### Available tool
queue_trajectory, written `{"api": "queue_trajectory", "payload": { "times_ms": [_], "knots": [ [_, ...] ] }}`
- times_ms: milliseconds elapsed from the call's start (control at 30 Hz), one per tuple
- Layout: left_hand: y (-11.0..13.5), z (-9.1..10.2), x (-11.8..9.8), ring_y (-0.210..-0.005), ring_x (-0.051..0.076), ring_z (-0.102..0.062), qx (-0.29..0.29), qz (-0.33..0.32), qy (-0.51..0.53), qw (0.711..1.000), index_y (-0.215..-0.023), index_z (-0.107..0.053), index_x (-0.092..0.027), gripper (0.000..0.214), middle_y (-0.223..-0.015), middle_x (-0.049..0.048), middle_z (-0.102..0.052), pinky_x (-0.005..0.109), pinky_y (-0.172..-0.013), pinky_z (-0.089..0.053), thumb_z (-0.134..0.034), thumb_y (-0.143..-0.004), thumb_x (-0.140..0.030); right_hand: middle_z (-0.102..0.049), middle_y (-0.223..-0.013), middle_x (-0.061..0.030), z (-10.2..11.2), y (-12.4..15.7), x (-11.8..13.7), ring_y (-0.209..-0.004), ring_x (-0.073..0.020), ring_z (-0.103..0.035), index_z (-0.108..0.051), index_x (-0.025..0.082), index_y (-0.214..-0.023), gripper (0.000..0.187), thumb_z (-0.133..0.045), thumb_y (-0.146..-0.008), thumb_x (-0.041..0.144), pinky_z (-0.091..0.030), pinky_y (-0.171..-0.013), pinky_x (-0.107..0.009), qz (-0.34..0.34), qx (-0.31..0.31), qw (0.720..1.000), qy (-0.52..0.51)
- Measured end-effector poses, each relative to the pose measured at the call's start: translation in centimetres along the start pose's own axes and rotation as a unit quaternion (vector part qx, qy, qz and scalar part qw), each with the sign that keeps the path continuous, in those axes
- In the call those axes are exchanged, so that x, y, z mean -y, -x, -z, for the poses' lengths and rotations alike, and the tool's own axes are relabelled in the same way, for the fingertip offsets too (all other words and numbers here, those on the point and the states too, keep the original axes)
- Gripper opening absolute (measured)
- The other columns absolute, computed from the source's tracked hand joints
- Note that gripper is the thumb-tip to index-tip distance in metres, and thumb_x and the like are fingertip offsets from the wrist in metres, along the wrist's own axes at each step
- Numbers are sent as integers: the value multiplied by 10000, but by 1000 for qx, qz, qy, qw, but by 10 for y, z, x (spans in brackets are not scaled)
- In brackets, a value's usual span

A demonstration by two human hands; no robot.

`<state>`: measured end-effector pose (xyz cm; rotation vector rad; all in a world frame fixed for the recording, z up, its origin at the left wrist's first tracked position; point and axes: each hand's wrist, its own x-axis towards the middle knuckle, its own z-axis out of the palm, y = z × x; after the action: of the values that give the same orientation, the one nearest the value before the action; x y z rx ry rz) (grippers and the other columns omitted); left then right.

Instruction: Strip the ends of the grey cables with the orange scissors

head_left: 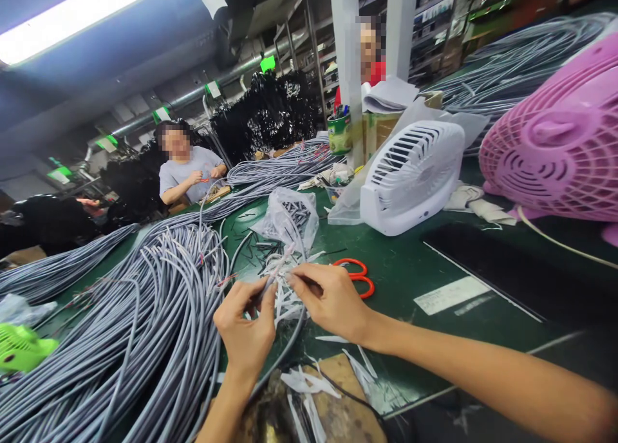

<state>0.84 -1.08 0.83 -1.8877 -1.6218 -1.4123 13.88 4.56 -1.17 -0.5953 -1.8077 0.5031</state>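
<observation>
A grey cable (291,344) loops between my hands, its pale, stripped-looking end (288,252) pointing up and away. My left hand (248,327) is closed, thumb and forefinger pinching the cable close to that end. From the right, my right hand (333,301) meets it with fingertips pressed together on the same cable; the exact spot they grip is partly hidden. White strips and scraps (290,304) lie in a heap below the hands. Just beyond my right hand are scissors with orange handles (360,277). A clear plastic bag (292,214) of short dark tubes sits past the fingertips.
Bundled grey cables (164,327) cover the left of the green table (396,263). At right stand a white fan (415,176) and a pink fan (555,134), near a dark flat panel (483,263). A co-worker (188,166) sits across; another person (374,69) is behind a post.
</observation>
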Motion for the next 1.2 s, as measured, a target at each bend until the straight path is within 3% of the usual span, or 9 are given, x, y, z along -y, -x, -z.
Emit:
{"api": "queue_trajectory", "payload": {
  "times_ms": [200,333,433,533,567,600,667,767,1200],
  "knots": [
    [4,-3,0,-442,78,-442,8,-50,-29,998,-786,-669,-151,79,-529,-36,-519,194,-461,-383,-591,-771,-155,-572,-547,9,-1,-1,-2,-429,-83,-458,-578,151,-680,224,-460,-868,186,-326,-441,-201,20,-11,1000,19],
    [5,-5,0,-441,77,-461,34,-72,-57,995,-749,-652,-149,93,-541,-30,-536,193,-483,-402,-564,-780,-143,-605,-582,-16,-1,3,-3,-466,-99,-511,-597,133,-720,202,-455,-862,148,-358,-460,-209,74,-20,996,35],
    [4,-7,6,-465,96,-499,46,-44,-91,994,-716,-652,-158,135,-555,-14,-565,209,-494,-404,-533,-780,-147,-608,-579,-19,-2,12,2,-492,-107,-539,-598,138,-747,194,-446,-868,142,-366,-474,-221,165,-44,985,30],
    [0,-8,16,-511,128,-548,56,-4,-161,985,-661,-662,-171,157,-573,7,-602,234,-504,-399,-546,-766,-170,-509,-451,34,-1,20,9,-380,-93,-434,-586,169,-703,274,-395,-898,196,-295,-425,-252,318,-52,947,-6],
    [-1,-8,19,-516,131,-554,62,8,-164,984,-648,-662,-175,155,-576,6,-608,235,-505,-398,-558,-762,-180,-507,-445,36,-1,21,9,-368,-90,-419,-593,169,-708,281,-394,-902,210,-286,-424,-260,334,-36,942,-1],
    [-2,-7,20,-523,128,-557,67,12,-141,988,-660,-664,-176,143,-586,4,-613,232,-513,-404,-567,-764,-193,-543,-472,23,0,19,9,-385,-93,-444,-602,169,-716,272,-402,-898,200,-297,-434,-262,313,-13,950,18],
    [-4,-3,19,-509,114,-544,46,14,-78,996,-691,-665,-176,124,-583,-6,-609,222,-508,-410,-581,-772,-218,-627,-574,-18,1,13,4,-485,-113,-541,-615,162,-725,251,-425,-888,170,-356,-489,-253,194,-13,977,89],
    [-4,3,12,-482,99,-518,6,10,-24,1000,-714,-660,-175,98,-578,-15,-606,209,-476,-404,-600,-771,-226,-663,-630,-37,4,-1,-5,-569,-145,-591,-639,154,-716,222,-475,-865,172,-387,-550,-258,97,-29,980,170],
    [2,2,3,-469,81,-499,7,-74,-55,996,-786,-654,-152,72,-575,-19,-571,189,-483,-406,-587,-773,-130,-637,-589,-26,7,-3,-2,-564,-130,-524,-650,142,-706,201,-521,-856,182,-350,-565,-261,155,-66,967,191]
  ]
}}
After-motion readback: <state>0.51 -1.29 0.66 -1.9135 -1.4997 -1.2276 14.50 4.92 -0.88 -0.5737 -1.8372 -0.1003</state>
